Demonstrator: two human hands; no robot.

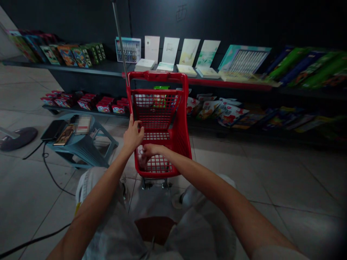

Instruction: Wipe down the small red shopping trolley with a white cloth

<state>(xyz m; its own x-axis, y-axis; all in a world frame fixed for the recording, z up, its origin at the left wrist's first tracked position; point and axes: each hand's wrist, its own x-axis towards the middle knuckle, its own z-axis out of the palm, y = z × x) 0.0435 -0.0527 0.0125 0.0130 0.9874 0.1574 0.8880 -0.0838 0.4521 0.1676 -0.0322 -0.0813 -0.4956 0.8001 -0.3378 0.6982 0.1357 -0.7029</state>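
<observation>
A small red shopping cart (pixel 187 126) with grid walls stands straight in front of me, between my knees and the shelves. My left hand (pixel 133 135) rests at its left side rim, index finger stretched up along the edge and the other fingers apart and slightly bent. My right hand (pixel 148 151) reaches down into the basket near its front left corner. Its fingers close on a crumpled pale, pinkish cloth (pixel 141 159) against the inner left wall. The cloth is partly hidden by the hand, and its details are blurred.
A blue-grey plastic stool (pixel 90 144) at left carries a black device (pixel 54 130) and a phone-like item (pixel 64 135); a cable (pixel 51 178) trails over the floor. Behind the cart, a dark shelf (pixel 108 68) holds boxes, notebooks, pen sets and snack bags. A pole base (pixel 20 139) stands far left.
</observation>
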